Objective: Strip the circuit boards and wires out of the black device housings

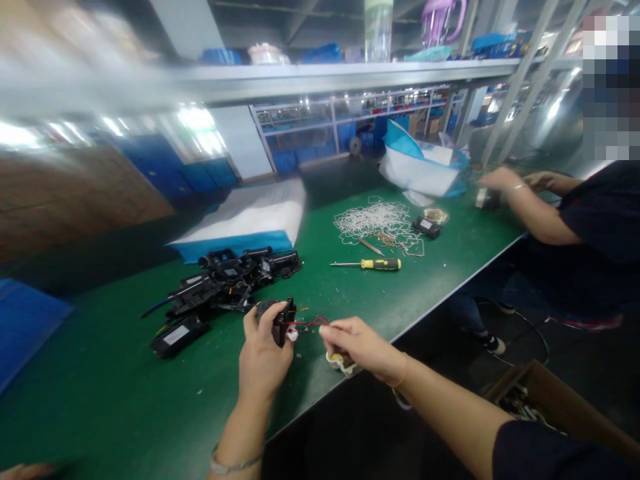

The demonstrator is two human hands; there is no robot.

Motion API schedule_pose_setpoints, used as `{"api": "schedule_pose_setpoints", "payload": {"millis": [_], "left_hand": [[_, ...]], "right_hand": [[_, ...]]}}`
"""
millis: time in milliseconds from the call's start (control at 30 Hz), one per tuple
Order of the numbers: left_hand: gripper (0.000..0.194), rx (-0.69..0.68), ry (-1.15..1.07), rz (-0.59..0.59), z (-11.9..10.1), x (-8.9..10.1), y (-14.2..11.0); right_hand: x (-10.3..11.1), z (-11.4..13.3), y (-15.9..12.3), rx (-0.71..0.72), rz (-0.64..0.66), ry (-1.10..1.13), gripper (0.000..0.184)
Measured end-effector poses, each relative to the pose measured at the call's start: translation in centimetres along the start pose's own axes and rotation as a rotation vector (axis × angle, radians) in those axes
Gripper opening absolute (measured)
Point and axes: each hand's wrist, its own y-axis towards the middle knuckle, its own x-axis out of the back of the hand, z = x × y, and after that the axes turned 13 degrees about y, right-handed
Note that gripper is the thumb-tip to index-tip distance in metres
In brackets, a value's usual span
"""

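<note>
The left hand is gripping a black housing, which is sitting left of the screwdriver and nearer the wearer. The right hand is pinching red wires leading to it, the hands leaving a gap between them. Below the right hand, a cream part is showing, contact unclear. On the green counter, black parts are lying left of the screwdriver, thin white loops beyond it.

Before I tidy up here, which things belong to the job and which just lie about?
Likely in the job:
black part in left hand
red wires in right hand
pile of black parts
screwdriver

Likely just lying about:
purple jug
tall bottle
</note>
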Motion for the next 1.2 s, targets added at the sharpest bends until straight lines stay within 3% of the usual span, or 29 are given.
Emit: {"api": "schedule_pose_setpoints", "payload": {"millis": [100,167,367,433,533,700,1000,1200], "left_hand": [[0.041,-0.047,-0.002,0.096,-0.7,-0.3,-0.8],[0.042,-0.075,-0.053,0.150,-1.3,-0.6,-1.3],[0.055,-0.010,-0.227,0.214,-1.8,-1.2,-1.7],[0.052,0.011,-0.285,0.182,-1.8,-1.0,-1.6],[0.045,0.038,-0.405,0.124,-1.7,-0.6,-1.3],[0.049,0.036,-0.550,0.092,-1.6,-0.5,-1.0],[0.055,-0.029,-0.585,0.137,-1.6,-0.7,-1.4],[0.051,-0.056,-0.586,0.091,-2.0,-0.9,-1.2]], "right_hand": [[-0.9,0.4,0.8,0.241,-0.186,0.094,0.038],[-1.8,0.4,1.4,0.367,-0.237,0.193,0.030],[-4.2,0.3,2.6,0.337,-0.145,0.581,0.031],[-4.9,0.1,2.5,0.354,-0.162,0.538,0.039],[-5.8,-0.7,1.7,0.398,-0.169,0.298,0.048],[-7.0,-1.7,-0.2,0.523,-0.112,-0.044,0.046],[-7.1,-2.1,-1.5,0.569,-0.111,-0.082,0.042],[-6.8,-1.8,-2.5,0.541,-0.116,-0.040,0.043]]}}
